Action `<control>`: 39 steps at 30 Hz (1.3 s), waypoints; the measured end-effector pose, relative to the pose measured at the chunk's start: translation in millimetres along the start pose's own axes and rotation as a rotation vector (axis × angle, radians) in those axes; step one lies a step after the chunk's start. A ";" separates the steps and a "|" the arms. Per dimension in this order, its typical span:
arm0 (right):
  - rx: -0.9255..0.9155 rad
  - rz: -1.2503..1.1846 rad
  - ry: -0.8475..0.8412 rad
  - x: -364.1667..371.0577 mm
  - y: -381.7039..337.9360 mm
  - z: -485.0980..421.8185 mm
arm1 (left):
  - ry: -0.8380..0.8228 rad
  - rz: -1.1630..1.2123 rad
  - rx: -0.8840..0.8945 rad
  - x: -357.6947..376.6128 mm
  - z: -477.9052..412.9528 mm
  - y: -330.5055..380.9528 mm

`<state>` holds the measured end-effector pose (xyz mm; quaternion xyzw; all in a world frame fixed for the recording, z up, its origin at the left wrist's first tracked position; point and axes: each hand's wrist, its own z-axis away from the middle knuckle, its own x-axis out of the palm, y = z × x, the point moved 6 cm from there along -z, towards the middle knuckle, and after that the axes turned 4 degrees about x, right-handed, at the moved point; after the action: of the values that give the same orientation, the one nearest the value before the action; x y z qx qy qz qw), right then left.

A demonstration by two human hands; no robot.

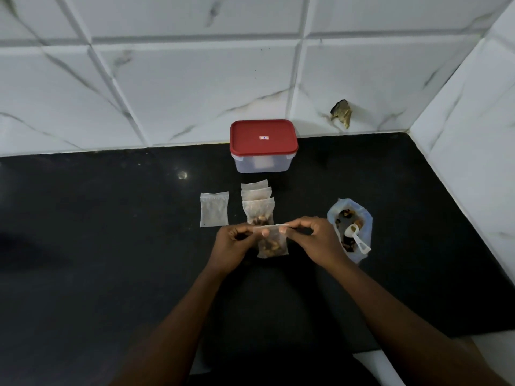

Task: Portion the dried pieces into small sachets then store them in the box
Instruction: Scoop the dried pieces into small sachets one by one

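The left hand and right hand are each pinching the top edge of a small translucent plastic sachet of brown dried pieces over the black stone worktop, each grip closed on it. Just behind, 3 more sachets are lying in an overlapping row, with 1 flat sachet to their left. The clear rectangular box, red lid on, is standing by the tiled wall. At right, a white scoop is resting in an open clear bag.
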<state>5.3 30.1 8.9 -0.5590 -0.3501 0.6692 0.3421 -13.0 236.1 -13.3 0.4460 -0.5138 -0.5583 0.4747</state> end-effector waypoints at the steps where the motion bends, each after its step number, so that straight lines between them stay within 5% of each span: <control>1: 0.012 -0.028 -0.005 2.2 0.8 -1.4 | 0.013 -0.005 -0.001 -4.3 0.6 -1.2; 14: 0.047 0.173 -0.049 25.6 -2.1 -31.6 | 0.105 -0.185 -0.032 -32.8 -16.9 -14.9; 39: 0.125 0.045 -0.003 34.5 -11.6 -48.8 | 0.288 -0.229 -0.138 -64.1 -28.4 -17.8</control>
<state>49.4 69.7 -5.1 -0.5430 -0.2955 0.6982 0.3609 23.4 295.5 -32.5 0.5432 -0.3470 -0.5729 0.5062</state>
